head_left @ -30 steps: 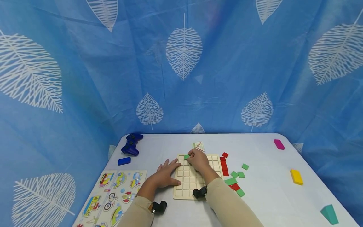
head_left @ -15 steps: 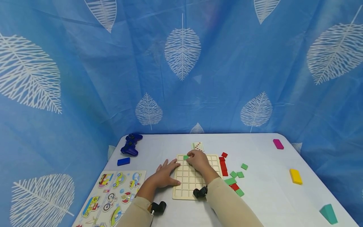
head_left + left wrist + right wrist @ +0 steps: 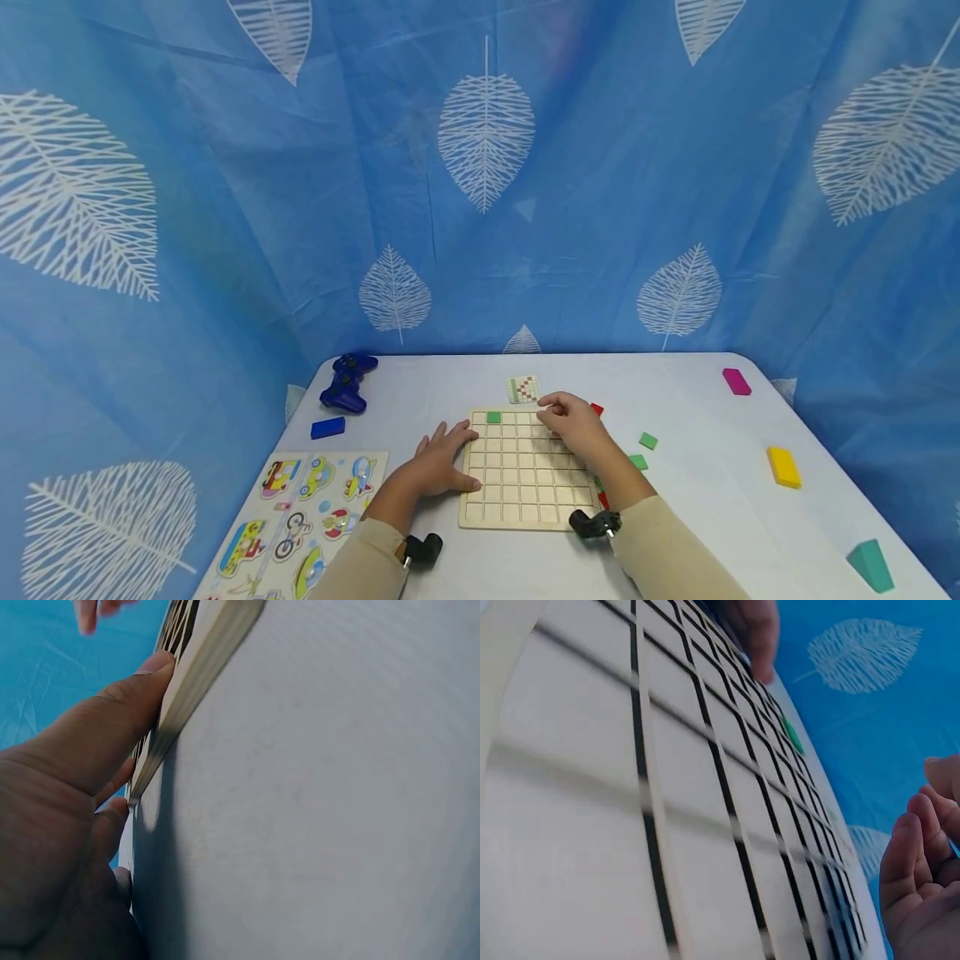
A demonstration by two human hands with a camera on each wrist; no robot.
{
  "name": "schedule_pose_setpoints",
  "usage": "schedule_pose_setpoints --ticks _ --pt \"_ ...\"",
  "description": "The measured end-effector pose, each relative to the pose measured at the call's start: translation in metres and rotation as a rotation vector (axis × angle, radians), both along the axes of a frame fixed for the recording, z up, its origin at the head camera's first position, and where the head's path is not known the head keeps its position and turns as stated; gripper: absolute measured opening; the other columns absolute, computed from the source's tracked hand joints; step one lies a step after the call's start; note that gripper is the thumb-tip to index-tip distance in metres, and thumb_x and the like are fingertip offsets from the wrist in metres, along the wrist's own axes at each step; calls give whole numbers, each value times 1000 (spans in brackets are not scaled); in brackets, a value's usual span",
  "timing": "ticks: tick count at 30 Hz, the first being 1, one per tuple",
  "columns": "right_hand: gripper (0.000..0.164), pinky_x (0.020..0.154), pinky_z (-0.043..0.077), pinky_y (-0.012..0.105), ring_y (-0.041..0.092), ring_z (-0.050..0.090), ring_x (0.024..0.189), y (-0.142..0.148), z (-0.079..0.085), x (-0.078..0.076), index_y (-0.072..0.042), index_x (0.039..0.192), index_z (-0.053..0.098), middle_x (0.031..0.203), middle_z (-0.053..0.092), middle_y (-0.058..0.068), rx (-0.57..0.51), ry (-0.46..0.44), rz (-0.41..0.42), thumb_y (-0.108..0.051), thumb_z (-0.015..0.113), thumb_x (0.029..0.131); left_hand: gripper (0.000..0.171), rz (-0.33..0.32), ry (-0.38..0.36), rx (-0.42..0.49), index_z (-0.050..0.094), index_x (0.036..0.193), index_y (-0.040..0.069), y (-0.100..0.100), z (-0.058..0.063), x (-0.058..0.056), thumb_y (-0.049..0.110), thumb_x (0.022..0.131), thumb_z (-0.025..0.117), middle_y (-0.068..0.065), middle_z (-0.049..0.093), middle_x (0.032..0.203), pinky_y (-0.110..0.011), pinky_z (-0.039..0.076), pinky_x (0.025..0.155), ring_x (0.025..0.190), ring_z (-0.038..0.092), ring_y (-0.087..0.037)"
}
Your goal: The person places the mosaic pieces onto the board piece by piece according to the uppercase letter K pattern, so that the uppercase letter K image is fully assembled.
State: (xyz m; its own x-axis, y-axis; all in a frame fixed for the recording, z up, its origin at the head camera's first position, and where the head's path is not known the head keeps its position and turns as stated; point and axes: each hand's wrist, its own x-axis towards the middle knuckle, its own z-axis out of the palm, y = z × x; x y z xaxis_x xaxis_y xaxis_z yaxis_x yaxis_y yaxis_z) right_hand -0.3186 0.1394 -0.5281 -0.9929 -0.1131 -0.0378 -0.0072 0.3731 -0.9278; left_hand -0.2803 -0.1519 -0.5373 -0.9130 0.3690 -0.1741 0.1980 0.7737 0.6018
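Note:
A pale wooden grid board (image 3: 517, 469) lies at the middle of the table. My left hand (image 3: 437, 464) rests at its left side with fingers spread; in the left wrist view the thumb (image 3: 112, 720) touches the board's edge. One green square tile (image 3: 493, 417) sits in the top row of the grid, near the left corner. Over the board's upper right part is my right hand (image 3: 577, 427), its fingers loosely bent. Nothing shows between those fingers (image 3: 904, 851) in the right wrist view. A small pattern card (image 3: 523, 389) lies just behind the board.
Several loose green tiles (image 3: 648, 441) and red pieces (image 3: 597, 408) lie right of the board, partly hidden by my right arm. A picture puzzle board (image 3: 318, 500), blue block (image 3: 327, 427) and game controller (image 3: 348, 383) stand left. Yellow (image 3: 783, 467), magenta (image 3: 737, 382) and teal (image 3: 871, 567) blocks lie far right.
My right hand has left the green tile, which stays in the grid, and moved right across the board. The left hand keeps its place.

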Motion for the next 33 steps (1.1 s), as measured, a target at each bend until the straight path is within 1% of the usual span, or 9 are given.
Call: schedule_pose_setpoints --ticks 5,12,14,16,19,21,23,25,33 --pt "29 73 52 32 22 57 86 43 5 12 -8 126 69 101 64 6 157 13 -72 -24 69 102 88 18 0 -2 50 153 20 2 -1 1 40 79 92 -5 28 173 -70 5 126 162 9 -44" --pt "32 72 52 26 24 56 93 92 7 28 -9 127 66 103 62 8 284 -17 -163 -27 69 101 88 24 -2 -18 50 153 21 3 -2 1 42 79 92 -4 28 173 -69 5 126 162 9 -43" --pt "32 72 52 28 24 56 93 105 7 32 -7 126 66 103 63 9 329 -4 -188 -26 69 101 89 23 -5 -22 49 154 22 4 -2 1 44 79 91 -3 27 174 -69 4 127 162 8 -43" --pt "32 77 53 32 27 57 96 116 5 35 -6 127 66 108 64 12 368 -7 -209 -24 69 101 89 21 -9 -26 48 155 22 4 -2 0 45 80 91 -3 26 174 -68 4 127 162 7 -42" --pt "36 91 54 50 38 57 111 132 0 41 -3 131 64 125 62 23 400 -37 -218 -22 68 101 90 11 -16 -42 46 157 23 4 -1 1 45 81 90 -3 24 174 -67 4 128 162 6 -42" --pt "40 102 48 63 46 52 125 141 -4 44 -3 135 61 139 56 29 399 -73 -223 -22 67 101 91 5 -20 -43 45 157 22 3 0 1 45 81 89 -4 23 175 -67 5 128 162 6 -42" --pt "43 110 40 70 51 46 133 148 -7 47 -1 137 59 146 50 33 394 -96 -232 -22 66 100 91 -1 -22 -43 44 158 22 3 0 2 45 82 89 -4 23 175 -67 5 128 162 6 -42" --pt "46 112 37 71 52 44 135 153 -10 48 0 139 58 147 49 34 392 -107 -241 -21 66 99 90 -4 -23 -40 44 158 21 3 1 2 44 82 89 -5 23 175 -67 5 127 162 6 -43" --pt "52 112 38 70 51 47 132 157 -13 49 3 140 56 144 51 34 430 -127 -222 -21 70 96 90 -2 -15 -36 45 158 22 2 -1 2 44 82 89 -4 23 175 -67 5 127 162 6 -43"
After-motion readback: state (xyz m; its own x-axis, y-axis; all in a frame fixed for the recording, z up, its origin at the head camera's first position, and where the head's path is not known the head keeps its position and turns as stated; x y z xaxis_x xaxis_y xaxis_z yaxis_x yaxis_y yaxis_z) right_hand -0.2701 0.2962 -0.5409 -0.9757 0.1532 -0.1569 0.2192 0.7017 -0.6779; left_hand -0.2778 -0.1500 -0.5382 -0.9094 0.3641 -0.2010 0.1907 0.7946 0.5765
